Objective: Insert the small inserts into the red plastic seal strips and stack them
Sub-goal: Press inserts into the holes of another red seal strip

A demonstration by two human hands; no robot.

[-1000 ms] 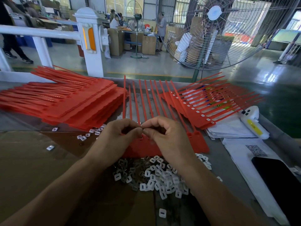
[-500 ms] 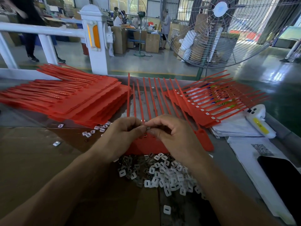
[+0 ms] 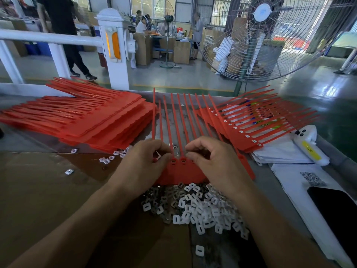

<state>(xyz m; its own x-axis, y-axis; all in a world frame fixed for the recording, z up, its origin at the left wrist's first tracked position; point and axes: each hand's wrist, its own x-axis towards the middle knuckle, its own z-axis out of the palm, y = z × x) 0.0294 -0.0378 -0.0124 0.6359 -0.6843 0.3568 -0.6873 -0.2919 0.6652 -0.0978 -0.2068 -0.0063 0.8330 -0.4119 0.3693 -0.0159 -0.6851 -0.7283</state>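
Centrally, red seal strips (image 3: 179, 132) fan upward, comb-like.

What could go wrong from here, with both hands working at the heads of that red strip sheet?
1. The loose insert pile lies right under both wrists; a forearm sweep could scatter pieces, as strays already lie on the cardboard.
2. The left hand and right hand crowd the slots, hiding them, so an insert might seat crooked unnoticed.
3. The finished stack sits fanned and close by; the sheet's tails could snag it.
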